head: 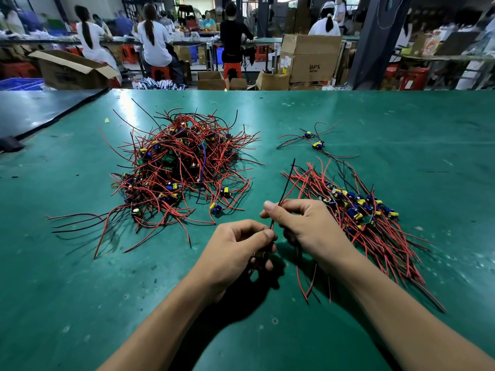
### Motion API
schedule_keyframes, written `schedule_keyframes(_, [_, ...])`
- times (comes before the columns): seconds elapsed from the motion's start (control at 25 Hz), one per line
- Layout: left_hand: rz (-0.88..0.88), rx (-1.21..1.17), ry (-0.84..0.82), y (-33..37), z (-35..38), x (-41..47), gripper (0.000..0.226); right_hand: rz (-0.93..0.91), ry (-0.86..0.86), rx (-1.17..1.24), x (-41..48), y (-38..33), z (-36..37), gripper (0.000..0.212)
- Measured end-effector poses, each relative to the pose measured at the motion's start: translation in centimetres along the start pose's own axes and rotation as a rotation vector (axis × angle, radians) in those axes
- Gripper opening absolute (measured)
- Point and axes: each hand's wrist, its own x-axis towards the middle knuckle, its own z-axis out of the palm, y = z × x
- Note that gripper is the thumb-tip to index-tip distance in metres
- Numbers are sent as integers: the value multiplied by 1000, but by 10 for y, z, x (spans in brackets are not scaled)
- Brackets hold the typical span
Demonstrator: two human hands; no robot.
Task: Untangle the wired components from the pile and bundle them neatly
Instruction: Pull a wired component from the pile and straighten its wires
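A tangled pile (176,170) of small circuit components with red and black wires lies left of centre on the green table (80,290). A sorted bundle (369,218) of the same components lies to the right, wires roughly parallel. My left hand (235,253) grips one component low in its curled fingers. My right hand (302,223) pinches that component's red and black wire pair (286,183), which sticks up and away from both hands. More red and black wires (308,279) hang below my right hand.
Two loose components (313,140) with wires lie at the far right of centre. A black strip (53,119) crosses the table's far left corner. Beyond the far edge are cardboard boxes (310,57), red stools and several seated people at benches.
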Motion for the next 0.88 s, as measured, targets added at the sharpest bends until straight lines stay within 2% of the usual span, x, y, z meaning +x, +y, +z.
schedule_keyframes(0.12, [14,24,-25,-1,-1,0,10,75,37,151,1,-2,0,39])
schedule_keyframes(0.24, [39,52,-48,-2,-3,0,9,273,54,393,4,-8,1,41])
schedule_keyframes(0.36, [99,169,-48,-5,-4,0,10,481,-13,542,5,-10,-2,46])
schedule_keyframes(0.44, [134,241,-26,-7,-3,0,11,523,-35,561,5,-10,-3,44])
schedule_keyframes(0.56, [136,226,50,-9,-2,0,14,393,4,469,2,-7,1,40])
schedule_keyframes(0.72, [121,165,130,-6,-2,2,19,142,-68,143,-2,-1,10,39])
schedule_keyframes(0.88, [131,207,47,-4,-1,-1,19,149,-89,51,-2,3,8,34])
